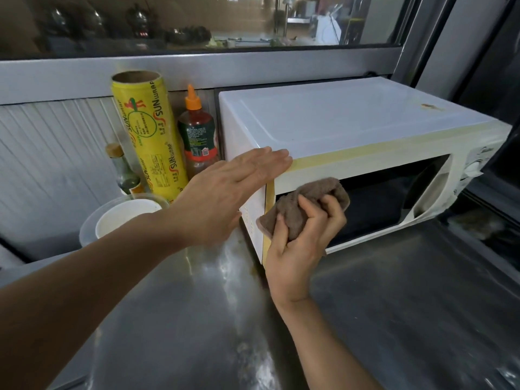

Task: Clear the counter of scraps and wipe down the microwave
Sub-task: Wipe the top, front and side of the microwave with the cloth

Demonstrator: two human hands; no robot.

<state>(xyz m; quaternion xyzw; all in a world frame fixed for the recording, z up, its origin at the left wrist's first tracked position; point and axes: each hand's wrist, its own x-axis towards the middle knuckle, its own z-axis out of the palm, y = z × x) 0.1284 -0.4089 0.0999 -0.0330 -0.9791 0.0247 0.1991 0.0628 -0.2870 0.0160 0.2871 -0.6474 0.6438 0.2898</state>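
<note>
Head view: microwave stands on the steel worktop, far right, door shut. Right hand grips a brown cloth, fingers curled round it, pressed to the door's upper left corner. Left hand flat, fingers straight, holding nothing, tips touching the microwave's top left front edge. Left of the microwave: sauce bottle, yellow wrap roll, glass bottle, white bowl

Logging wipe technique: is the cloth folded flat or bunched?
Bunched: the cloth is crumpled in the right hand, pressed against the microwave door.
</note>
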